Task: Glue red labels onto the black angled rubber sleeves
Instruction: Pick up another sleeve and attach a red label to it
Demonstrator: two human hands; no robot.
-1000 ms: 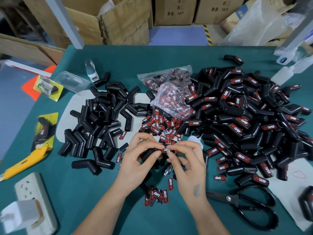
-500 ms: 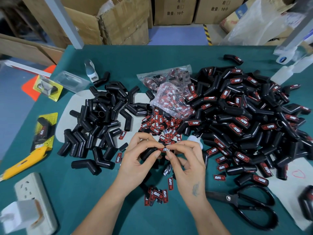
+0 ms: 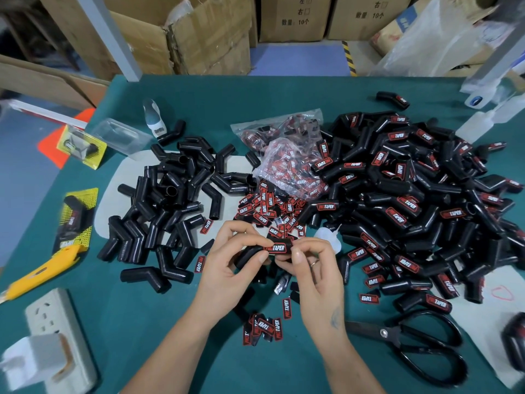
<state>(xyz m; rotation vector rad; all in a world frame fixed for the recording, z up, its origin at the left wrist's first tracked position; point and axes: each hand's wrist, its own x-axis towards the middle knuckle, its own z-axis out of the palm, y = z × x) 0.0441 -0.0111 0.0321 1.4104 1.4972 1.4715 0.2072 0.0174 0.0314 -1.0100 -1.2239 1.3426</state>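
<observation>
Fingers (image 3: pixel 262 255) of both hands pinch a black angled sleeve (image 3: pixel 250 254) bearing a red label (image 3: pixel 275 248).

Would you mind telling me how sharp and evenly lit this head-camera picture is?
Head view: sharp at centre, where the label reads clearly; left edge smeared around the yellow knife; wide-angle bending curves the table edge; soft shadows under both forearms.

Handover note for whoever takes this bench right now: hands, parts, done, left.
Left hand: holds a black angled sleeve above the mat.
Right hand: fingertips pinch the sleeve's end at its red label.
Done: large labelled pile on the right.
Left: unlabelled sleeves piled on the left.
Loose labels lie beyond the hands, more between the wrists; glue bottle beside the right hand.
</observation>
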